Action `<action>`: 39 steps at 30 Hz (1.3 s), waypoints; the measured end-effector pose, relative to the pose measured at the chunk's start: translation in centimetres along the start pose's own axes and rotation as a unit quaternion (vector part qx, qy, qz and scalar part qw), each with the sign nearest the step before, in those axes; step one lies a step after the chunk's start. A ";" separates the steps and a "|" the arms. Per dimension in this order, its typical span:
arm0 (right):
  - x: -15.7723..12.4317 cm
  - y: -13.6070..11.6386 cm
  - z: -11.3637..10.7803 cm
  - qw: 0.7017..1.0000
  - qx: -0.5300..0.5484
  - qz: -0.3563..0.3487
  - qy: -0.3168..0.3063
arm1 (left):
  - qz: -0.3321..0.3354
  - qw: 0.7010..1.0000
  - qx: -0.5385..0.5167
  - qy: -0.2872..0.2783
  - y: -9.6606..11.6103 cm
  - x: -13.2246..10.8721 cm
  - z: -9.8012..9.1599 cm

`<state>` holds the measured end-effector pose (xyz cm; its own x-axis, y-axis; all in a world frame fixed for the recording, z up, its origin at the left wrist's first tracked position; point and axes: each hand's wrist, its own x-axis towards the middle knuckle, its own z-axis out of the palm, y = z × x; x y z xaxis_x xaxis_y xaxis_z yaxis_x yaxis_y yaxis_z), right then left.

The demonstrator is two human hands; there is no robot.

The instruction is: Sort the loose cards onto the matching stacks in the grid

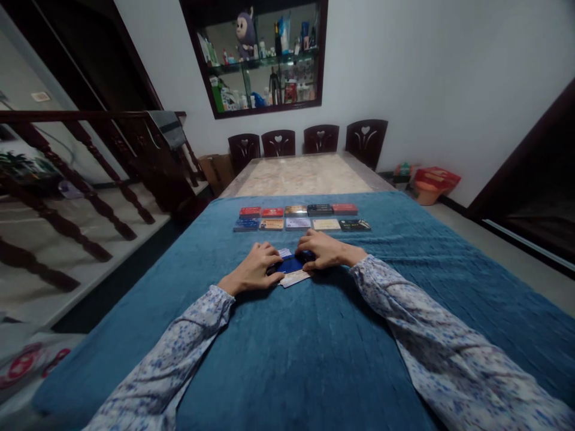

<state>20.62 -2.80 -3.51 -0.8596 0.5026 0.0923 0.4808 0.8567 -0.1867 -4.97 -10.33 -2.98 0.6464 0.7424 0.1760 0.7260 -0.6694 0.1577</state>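
On the blue cloth before me lies a small loose pile of cards with a blue card (290,264) showing on top. A cream card (296,278) sticks out of the pile toward me, and a pale edge shows on the far side. My left hand (257,268) has its fingers and thumb closed round the pile's left end. At the right end, my right hand (322,249) grips the pile with bent fingers and thumb. My fingers hide both ends of the pile. Past my hands, several card stacks stand in two rows, including a lavender stack (297,224) and a black stack (355,225).
A blue cloth (287,359) covers the near part of the table, whose marble top (309,173) shows beyond. Several dark chairs (321,139) line the far end. To the left runs a wooden railing (81,185); an orange bin (429,190) stands at the right wall.
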 end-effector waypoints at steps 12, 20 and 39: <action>0.0 -0.2 -0.3 1.000 0.010 -0.009 0.009 | 0.044 0.998 0.041 0.013 -0.3 0.0 0.0; 0.5 0.0 0.4 0.998 -0.006 0.032 0.045 | 0.030 0.998 0.030 0.049 -1.5 0.2 0.8; 1.4 -0.5 2.1 0.978 0.001 0.153 0.140 | -0.010 0.984 -0.032 0.174 -3.2 0.5 1.8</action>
<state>18.85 -2.78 -5.34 -0.5946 0.7472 0.2968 0.7071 0.6617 -0.2494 -6.51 -7.79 -5.16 0.5042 0.7097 0.4920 0.7148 -0.6627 0.2234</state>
